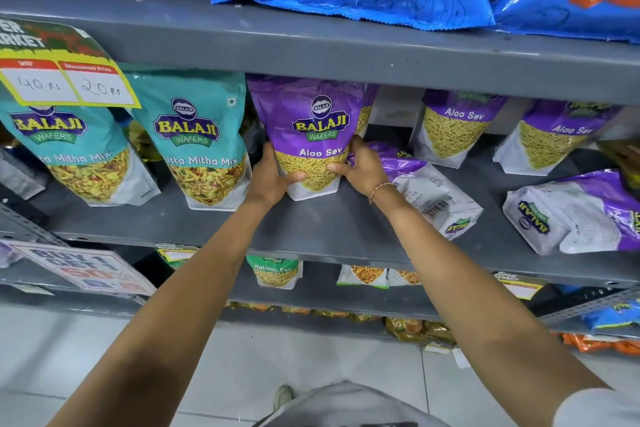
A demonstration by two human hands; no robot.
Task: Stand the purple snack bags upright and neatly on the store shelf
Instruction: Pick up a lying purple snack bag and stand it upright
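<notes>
My left hand (268, 177) and right hand (360, 166) grip the upright purple bag (308, 128), just right of the teal bag (197, 135).

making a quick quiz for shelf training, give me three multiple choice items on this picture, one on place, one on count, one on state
1. What stands directly left of the held purple bag?
A. teal bag
B. blue bag
C. orange bag

2. How many purple bags lie flat on that shelf?
A. none
B. two
C. five

3. How is the held bag?
A. upright, a hand on each side
B. face down
C. hanging from a hook

Answers: 1 A, the teal bag is beside it. 2 B, one flat bag by the right hand, another far right. 3 A, left hand and right hand clasp it standing.
</notes>
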